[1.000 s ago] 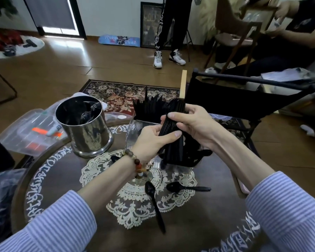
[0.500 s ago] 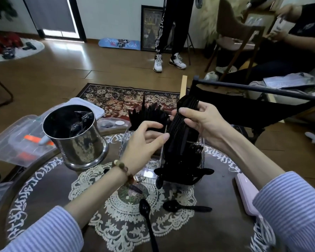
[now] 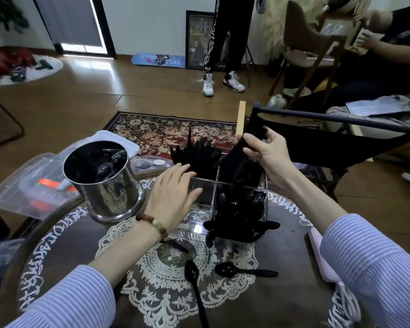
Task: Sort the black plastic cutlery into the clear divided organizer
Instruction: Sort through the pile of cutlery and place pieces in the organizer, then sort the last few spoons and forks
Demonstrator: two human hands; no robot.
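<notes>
Forks (image 3: 243,153) slant tines-up in gripping right hand (image 3: 268,152); left hand (image 3: 173,192) lies released.

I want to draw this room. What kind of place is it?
Probably a living room in someone's home. There is a patterned rug on a wooden floor, a framed picture leaning on the wall, and a round table with a lace doily.

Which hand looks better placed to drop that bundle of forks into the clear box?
Right. The right hand already grips the fork bundle, tilted over the organizer's far right compartment. The left hand lies open against the organizer's left side, probably steadying it.
</notes>
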